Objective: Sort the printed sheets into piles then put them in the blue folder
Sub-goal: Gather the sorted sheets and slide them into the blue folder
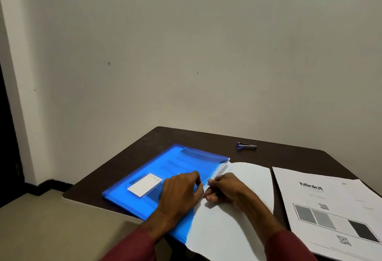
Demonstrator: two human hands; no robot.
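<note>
— Folder?
— Flat on table, mouth facing right; long axis hard to tell.
— Inside?
— White sheets, partly in, rest sticking out right.
— Hands?
— Left hand pinching folder's mouth edge; right hand, fingers curled, pinching sheets there.
— Else?
— 1 printed pile right of folder; stapler beyond.

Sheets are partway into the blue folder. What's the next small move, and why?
Likely push the white sheets deeper into the blue folder with the right hand, while the left hand holds its open edge: most of the stack lies outside the folder, and the blinkit pile waits beside it.
</note>
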